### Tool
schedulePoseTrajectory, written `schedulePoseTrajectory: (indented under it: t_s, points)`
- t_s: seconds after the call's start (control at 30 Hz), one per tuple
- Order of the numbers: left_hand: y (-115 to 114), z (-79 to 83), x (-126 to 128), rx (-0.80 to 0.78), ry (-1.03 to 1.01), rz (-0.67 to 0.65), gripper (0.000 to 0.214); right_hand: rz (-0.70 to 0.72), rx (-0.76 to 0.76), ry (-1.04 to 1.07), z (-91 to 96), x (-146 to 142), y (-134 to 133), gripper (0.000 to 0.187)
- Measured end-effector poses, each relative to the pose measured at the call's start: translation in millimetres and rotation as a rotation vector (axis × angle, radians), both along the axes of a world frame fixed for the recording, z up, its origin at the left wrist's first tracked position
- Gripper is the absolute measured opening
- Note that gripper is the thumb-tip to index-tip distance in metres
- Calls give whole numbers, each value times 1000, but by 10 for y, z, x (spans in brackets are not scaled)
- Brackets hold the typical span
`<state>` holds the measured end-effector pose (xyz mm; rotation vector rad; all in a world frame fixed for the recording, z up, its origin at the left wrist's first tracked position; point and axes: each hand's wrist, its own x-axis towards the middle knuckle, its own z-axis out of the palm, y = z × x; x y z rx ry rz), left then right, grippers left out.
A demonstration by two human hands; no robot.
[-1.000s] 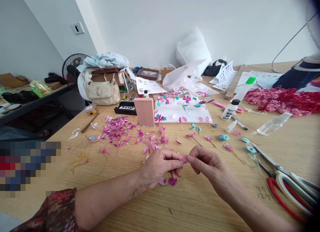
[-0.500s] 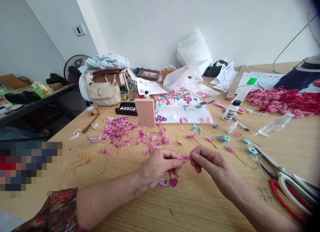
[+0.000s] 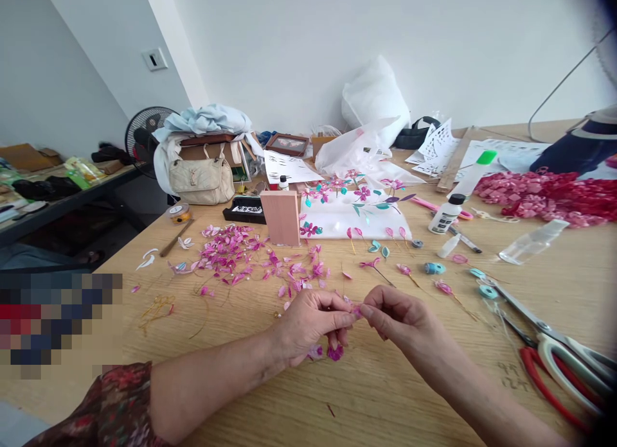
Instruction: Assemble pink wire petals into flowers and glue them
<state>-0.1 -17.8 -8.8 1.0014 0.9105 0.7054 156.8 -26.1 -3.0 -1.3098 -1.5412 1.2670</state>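
Note:
My left hand (image 3: 315, 322) is closed in a pinch on a small pink fabric petal (image 3: 357, 311) above the table. My right hand (image 3: 402, 322) meets it from the other side, thumb and forefinger closed on the same petal, most of which the fingertips hide. Just below my left fingers, a magenta flower piece (image 3: 335, 352) and a paler lilac one (image 3: 315, 352) lie close together. Beyond my hands spreads a heap of loose pink petals (image 3: 229, 251). Several pink petals on wire stems, such as a stemmed petal (image 3: 443, 286), lie behind my right hand.
Large scissors (image 3: 554, 347) lie at the right. Behind them are a clear spray bottle (image 3: 533, 241) and a black-capped bottle (image 3: 447, 214). An upright wooden block (image 3: 280, 218) stands mid-table, next to a white sheet (image 3: 332, 219) with wired flowers. A beige bag (image 3: 200, 180) sits back left.
My right hand has shifted slightly left, so its fingertips now cover more of the pink petal. My left hand stays nearly in place.

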Motion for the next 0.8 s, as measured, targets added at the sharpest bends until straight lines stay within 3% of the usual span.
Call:
schedulePoseTrajectory:
  t_s: [0.43,0.8]
  points:
    - [-9,-119,-24,32,35,-18,28,40,33,-44,49,37,27,25]
    - [-9,-73,-19,-2,2,-56,36,159,73,-184,-219,196,41,30]
